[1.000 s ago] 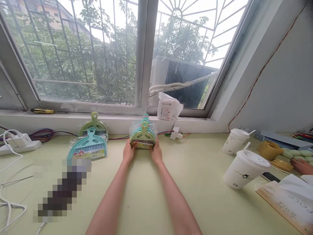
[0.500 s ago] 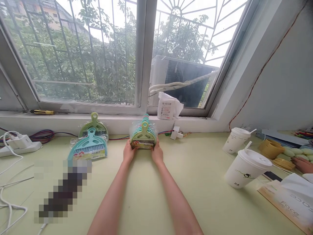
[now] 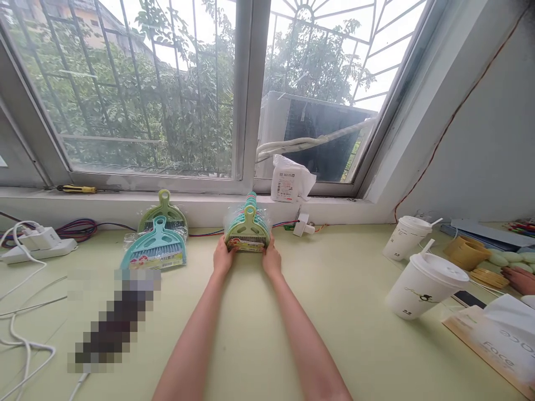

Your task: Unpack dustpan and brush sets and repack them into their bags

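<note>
Below the window (image 3: 154, 111) — fingers (image 3: 229, 255) clasp stacked dustpans (image 3: 249, 229).

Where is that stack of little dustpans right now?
In the head view, the stack of dustpans is near the centre, between the left hand and right hand, in front of the windowsill.

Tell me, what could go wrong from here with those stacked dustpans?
The plastic-wrapped stack looks slick; with the left hand and right hand low at its front corners, rear dustpans might slip. The wire seems to pass behind, so pushing the stack back could pinch it. A wide rightward swing might knock the large cup.
</note>
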Tool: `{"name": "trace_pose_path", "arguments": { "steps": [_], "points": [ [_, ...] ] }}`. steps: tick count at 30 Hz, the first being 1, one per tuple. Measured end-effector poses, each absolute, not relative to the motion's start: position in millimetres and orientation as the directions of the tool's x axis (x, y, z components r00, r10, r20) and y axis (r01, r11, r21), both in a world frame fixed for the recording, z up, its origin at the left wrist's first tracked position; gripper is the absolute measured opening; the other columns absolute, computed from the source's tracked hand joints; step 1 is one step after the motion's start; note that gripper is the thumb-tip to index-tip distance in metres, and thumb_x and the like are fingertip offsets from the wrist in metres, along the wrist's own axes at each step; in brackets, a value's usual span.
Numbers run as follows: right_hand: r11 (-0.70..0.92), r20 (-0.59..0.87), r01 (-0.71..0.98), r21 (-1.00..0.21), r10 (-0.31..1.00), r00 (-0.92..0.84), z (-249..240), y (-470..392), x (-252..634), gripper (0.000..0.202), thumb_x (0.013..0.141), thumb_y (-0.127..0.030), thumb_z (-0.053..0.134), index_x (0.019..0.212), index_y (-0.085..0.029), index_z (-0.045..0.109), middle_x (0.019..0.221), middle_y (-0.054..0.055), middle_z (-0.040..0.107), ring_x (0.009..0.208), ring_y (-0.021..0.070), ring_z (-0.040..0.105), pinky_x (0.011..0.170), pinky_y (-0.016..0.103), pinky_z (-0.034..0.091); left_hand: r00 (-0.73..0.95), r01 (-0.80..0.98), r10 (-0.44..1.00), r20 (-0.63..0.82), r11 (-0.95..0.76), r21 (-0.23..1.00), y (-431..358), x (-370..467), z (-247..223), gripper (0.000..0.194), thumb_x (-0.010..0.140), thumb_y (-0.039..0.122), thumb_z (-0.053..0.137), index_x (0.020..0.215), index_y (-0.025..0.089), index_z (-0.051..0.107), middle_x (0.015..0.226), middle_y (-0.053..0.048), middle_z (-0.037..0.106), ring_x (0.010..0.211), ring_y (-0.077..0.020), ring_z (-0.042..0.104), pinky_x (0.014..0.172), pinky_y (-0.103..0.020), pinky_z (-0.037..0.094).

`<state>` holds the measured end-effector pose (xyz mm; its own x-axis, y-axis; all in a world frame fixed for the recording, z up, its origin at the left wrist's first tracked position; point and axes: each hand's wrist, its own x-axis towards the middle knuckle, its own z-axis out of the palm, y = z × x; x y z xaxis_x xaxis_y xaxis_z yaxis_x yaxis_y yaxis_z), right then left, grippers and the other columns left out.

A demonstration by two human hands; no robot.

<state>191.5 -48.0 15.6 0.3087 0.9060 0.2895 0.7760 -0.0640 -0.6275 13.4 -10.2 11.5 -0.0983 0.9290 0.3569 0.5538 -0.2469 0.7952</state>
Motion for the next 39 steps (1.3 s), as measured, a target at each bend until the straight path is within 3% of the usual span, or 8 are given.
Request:
{"name": "trace_pose_path", "arguments": {
  "steps": [14, 19, 23, 26, 30, 33, 36, 39],
  "points": [
    [-0.092, 0.234, 0.776, -0.625, 0.925, 0.299, 18.2, -48.9, 193.0, 0.064, 0.094, -0.02, 0.036, 0.154, -0.02, 0.013, 0.119, 0.014, 0.065, 0.097, 0.0271, 0.065, 0.079, 0.034, 0.047, -0.09, 0.495, 0.929, 0.359, -0.271, 0.826, -10.3, 14.0, 7.0, 0.056, 0.083, 0.029, 0.058, 0.135, 0.019, 0.038, 0.135, -0.017, 0.054, 0.123, -0.0336, 0.051, 0.098, -0.048, 0.043],
    [-0.092, 0.208, 0.754, -0.651, 0.933, 0.293, 18.4, -53.3, 196.2, 0.064, 0.093, -0.024, 0.034, 0.153, -0.019, 0.013, 0.121, 0.016, 0.063, 0.098, 0.0276, 0.065, 0.084, 0.04, 0.048, -0.267, 0.45, 0.868, 0.418, -0.271, 0.851, -40.3, 13.8, 3.3, 0.063, 0.082, 0.028, 0.06, 0.138, 0.017, 0.033, 0.144, -0.021, 0.04, 0.139, -0.0332, 0.034, 0.111, -0.051, 0.032],
    [-0.095, 0.187, 0.734, -0.672, 0.938, 0.292, 15.9, -56.1, 197.9, 0.065, 0.092, -0.026, 0.034, 0.153, -0.016, 0.014, 0.125, 0.019, 0.061, 0.106, 0.031, 0.063, 0.091, 0.046, 0.046, -0.409, 0.515, 0.744, 0.528, -0.289, 0.807, -76.8, -17.6, 13.1, 0.044, 0.089, 0.024, 0.048, 0.131, 0.018, 0.04, 0.141, -0.019, 0.042, 0.138, -0.0288, 0.034, 0.114, -0.047, 0.027],
    [-0.084, 0.185, 0.683, -0.726, 0.932, 0.311, 11.4, -60.7, 198.8, 0.071, 0.092, -0.033, 0.035, 0.154, -0.014, 0.006, 0.14, 0.02, 0.05, 0.122, 0.0323, 0.055, 0.099, 0.047, 0.044, -0.486, 0.603, 0.681, 0.548, -0.193, 0.774, -93.4, -64.9, 31.0, 0.036, 0.085, 0.016, 0.048, 0.122, 0.018, 0.048, 0.139, -0.018, 0.042, 0.137, -0.03, 0.035, 0.114, -0.047, 0.027],
    [-0.093, 0.199, 0.715, -0.693, 0.928, 0.315, 3.5, -86.6, 201.3, 0.088, 0.087, -0.043, 0.045, 0.153, -0.008, -0.002, 0.157, 0.022, 0.024, 0.143, 0.0336, 0.03, 0.116, 0.051, 0.025, -0.659, 0.593, 0.625, 0.419, 0.09, 0.8, -91.8, -135.1, 58.6, 0.041, 0.08, 0.009, 0.05, 0.12, 0.016, 0.05, 0.139, -0.021, 0.041, 0.134, -0.0351, 0.037, 0.108, -0.051, 0.033],
    [-0.028, 0.239, 0.798, -0.602, 0.947, 0.214, -2.5, -127.3, 201.8, 0.086, 0.087, -0.039, 0.045, 0.153, -0.008, 0.001, 0.16, 0.021, 0.014, 0.148, 0.0302, 0.018, 0.119, 0.054, 0.014, -0.742, 0.545, 0.596, 0.307, 0.27, 0.794, -76.0, -178.2, 71.8, 0.05, 0.079, 0.008, 0.054, 0.127, 0.012, 0.042, 0.143, -0.025, 0.036, 0.135, -0.0363, 0.034, 0.105, -0.052, 0.036],
    [0.091, 0.222, 0.864, -0.495, 0.975, 0.025, -4.8, -176.7, 198.0, 0.066, 0.091, -0.033, 0.035, 0.151, -0.013, 0.018, 0.16, 0.017, 0.016, 0.149, 0.0263, 0.016, 0.119, 0.057, 0.012, -0.739, 0.499, 0.654, 0.161, 0.372, 0.783, -57.1, -213.7, 75.3, 0.057, 0.077, 0.013, 0.065, 0.127, 0.009, 0.039, 0.142, -0.029, 0.039, 0.136, -0.0379, 0.034, 0.106, -0.053, 0.033],
    [0.231, 0.164, 0.889, -0.395, 0.97, -0.179, -0.7, -213.6, 190.6, 0.05, 0.095, -0.027, 0.026, 0.142, -0.017, 0.039, 0.157, 0.012, 0.029, 0.148, 0.0224, 0.02, 0.119, 0.055, 0.013, -0.676, 0.411, 0.737, -0.006, 0.384, 0.827, -44.6, -239.9, 72.9, 0.05, 0.072, 0.018, 0.075, 0.114, 0.01, 0.047, 0.125, -0.024, 0.055, 0.124, -0.0342, 0.049, 0.099, -0.048, 0.041]
  ]
}}
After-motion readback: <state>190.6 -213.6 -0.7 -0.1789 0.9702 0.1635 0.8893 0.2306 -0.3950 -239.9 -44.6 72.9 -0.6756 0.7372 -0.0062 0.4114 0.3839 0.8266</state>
